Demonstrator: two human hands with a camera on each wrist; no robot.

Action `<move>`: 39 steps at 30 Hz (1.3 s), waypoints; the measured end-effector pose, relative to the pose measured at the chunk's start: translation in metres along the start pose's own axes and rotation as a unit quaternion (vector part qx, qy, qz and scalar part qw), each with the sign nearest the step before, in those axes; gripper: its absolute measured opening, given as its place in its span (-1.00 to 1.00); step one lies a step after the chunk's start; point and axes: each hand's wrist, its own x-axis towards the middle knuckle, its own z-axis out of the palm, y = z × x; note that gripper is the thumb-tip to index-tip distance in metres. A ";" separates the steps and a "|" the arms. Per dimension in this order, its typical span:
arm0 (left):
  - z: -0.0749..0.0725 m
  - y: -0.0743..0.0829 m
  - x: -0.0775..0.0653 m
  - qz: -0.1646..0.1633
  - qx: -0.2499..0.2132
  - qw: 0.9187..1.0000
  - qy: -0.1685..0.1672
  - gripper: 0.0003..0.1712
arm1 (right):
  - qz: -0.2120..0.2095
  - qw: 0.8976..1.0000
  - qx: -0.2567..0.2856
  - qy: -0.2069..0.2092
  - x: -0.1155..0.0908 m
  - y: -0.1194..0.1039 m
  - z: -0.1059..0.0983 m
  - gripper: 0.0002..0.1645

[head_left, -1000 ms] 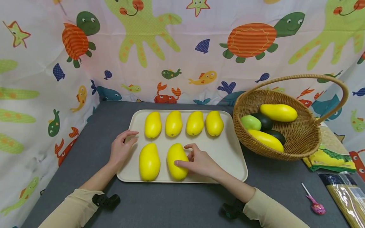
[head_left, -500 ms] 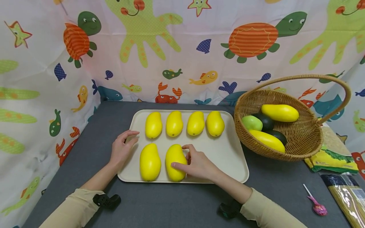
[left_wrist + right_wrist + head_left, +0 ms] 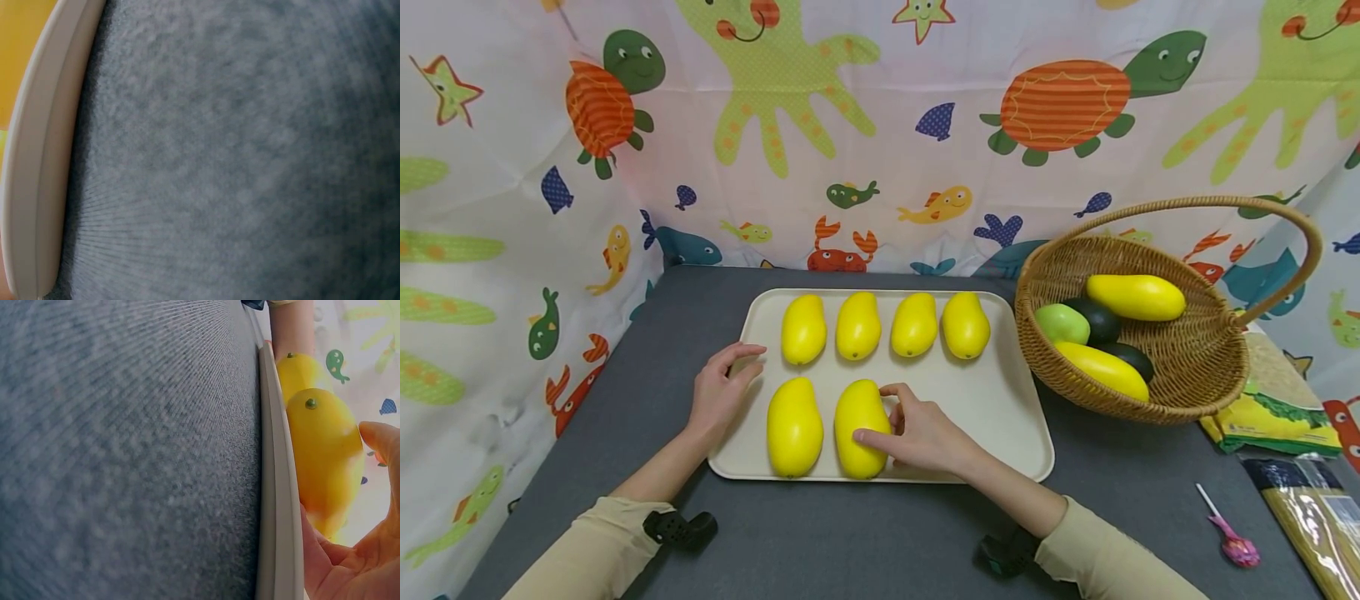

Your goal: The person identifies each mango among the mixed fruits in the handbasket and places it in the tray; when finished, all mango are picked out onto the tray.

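On a cream tray (image 3: 970,417) lie several yellow mangoes in two rows. The back row ends with a mango (image 3: 966,326) on the right. In the front row, a mango (image 3: 794,427) lies left of another mango (image 3: 854,442). My right hand (image 3: 917,429) holds that right-hand one, thumb on its top and fingers curled at its right side. The right wrist view shows the same thumb and fingers about the held mango (image 3: 325,456). My left hand (image 3: 722,387) rests at the tray's left edge with relaxed fingers, holding no fruit. The left wrist view misses most of it.
A wicker basket (image 3: 1195,367) at the right holds yellow mangoes, a green apple (image 3: 1062,323) and dark green fruits (image 3: 1093,320). Near it lie a yellow package (image 3: 1273,417), a clear pack of noodles (image 3: 1311,517) and a lollipop (image 3: 1238,550). A patterned curtain (image 3: 880,125) hangs behind.
The front-row mango under my right hand has shifted slightly left with the hand, then stayed put over the last half second. My left hand has kept its place.
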 end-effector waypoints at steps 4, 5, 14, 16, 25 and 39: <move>0.000 0.000 0.000 0.001 0.000 1.000 0.000 -0.69 | 0.001 1.000 0.004 -0.001 0.000 0.000 0.000 -0.04; 0.000 0.000 0.000 0.001 0.001 1.000 0.000 -0.69 | 0.001 1.000 0.005 -0.002 -0.001 0.000 0.000 -0.04; 0.001 0.000 0.000 0.001 0.001 1.000 0.000 -0.69 | 0.001 1.000 0.024 -0.011 -0.004 0.002 -0.004 -0.04; 0.001 0.000 0.000 0.002 0.001 1.000 0.000 -0.69 | -0.001 1.000 0.026 -0.012 -0.006 0.002 -0.006 -0.05; 0.001 0.000 0.001 0.000 -0.001 1.000 -0.002 -0.70 | -0.046 0.999 -0.016 0.016 -0.024 -0.007 -0.043 -0.14; 0.001 0.001 0.000 0.001 0.003 1.000 -0.004 -0.69 | -0.082 0.961 -0.205 0.168 -0.069 -0.003 -0.185 -0.71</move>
